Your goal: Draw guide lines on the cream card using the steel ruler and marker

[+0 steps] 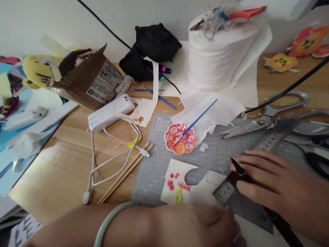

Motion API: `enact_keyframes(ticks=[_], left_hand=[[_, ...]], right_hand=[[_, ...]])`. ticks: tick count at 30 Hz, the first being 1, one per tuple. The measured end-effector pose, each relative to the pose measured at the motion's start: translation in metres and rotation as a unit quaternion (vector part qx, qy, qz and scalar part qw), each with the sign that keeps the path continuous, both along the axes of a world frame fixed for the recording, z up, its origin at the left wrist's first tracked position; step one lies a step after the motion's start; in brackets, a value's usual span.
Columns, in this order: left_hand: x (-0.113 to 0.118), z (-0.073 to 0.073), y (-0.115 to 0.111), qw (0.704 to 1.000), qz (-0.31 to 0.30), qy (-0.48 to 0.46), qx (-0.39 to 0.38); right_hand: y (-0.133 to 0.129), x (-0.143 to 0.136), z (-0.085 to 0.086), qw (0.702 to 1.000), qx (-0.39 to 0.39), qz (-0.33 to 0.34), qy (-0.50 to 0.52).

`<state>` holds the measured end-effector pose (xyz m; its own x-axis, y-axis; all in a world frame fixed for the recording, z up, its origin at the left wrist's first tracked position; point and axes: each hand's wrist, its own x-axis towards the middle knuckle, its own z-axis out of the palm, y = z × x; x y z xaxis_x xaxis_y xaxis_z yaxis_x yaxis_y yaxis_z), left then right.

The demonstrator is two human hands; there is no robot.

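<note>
My right hand (277,188) grips a black pen or craft knife (240,170), its tip just above a metal ruler (226,190) lying on white paper (177,190) with red and yellow paint marks. My left hand (195,223), with a pale green bangle (108,221) on the wrist, reaches across the bottom of the view and presses down on the paper beside the ruler. The paper lies on a grey cutting mat (154,164).
A painted flower cut-out (181,139) with a blue brush (197,120) lies on the mat. Scissors (259,121) lie at the right, a paper towel roll (221,55) behind. A white power bank (110,111) with cable, wooden sticks (125,173), a cardboard box (87,80).
</note>
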<state>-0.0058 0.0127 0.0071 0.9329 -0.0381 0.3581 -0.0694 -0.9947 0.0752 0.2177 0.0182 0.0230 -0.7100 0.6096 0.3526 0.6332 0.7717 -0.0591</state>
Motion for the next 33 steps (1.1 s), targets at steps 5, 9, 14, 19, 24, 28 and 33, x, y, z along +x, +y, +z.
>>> enact_keyframes(ticks=[5, 9, 14, 19, 24, 28, 33], left_hand=[[0.002, -0.001, 0.001, 1.000, -0.006, -0.016, 0.003], [0.002, -0.002, 0.001, 1.000, -0.012, -0.006, 0.006], [0.002, -0.003, 0.001, 1.000, -0.012, -0.004, -0.002], [0.001, -0.003, 0.001, 0.999, -0.034, -0.004, -0.008], [-0.002, -0.003, -0.002, 0.999, -0.044, 0.017, -0.024], [-0.004, -0.003, -0.008, 0.998, -0.038, 0.038, -0.023], [-0.005, -0.002, -0.015, 0.999, -0.032, 0.025, -0.021]], right_hand=[[-0.003, 0.004, -0.009, 0.999, -0.030, -0.001, 0.026], [-0.004, 0.001, -0.012, 0.997, -0.055, -0.003, 0.050], [-0.001, 0.000, -0.012, 0.997, -0.063, 0.030, 0.036], [-0.004, 0.000, -0.012, 0.996, -0.070, 0.021, 0.042], [-0.010, -0.005, -0.008, 0.997, -0.057, 0.017, 0.059], [-0.016, -0.011, -0.004, 0.996, -0.059, 0.017, 0.059], [-0.020, -0.018, -0.002, 0.996, -0.064, 0.031, 0.062]])
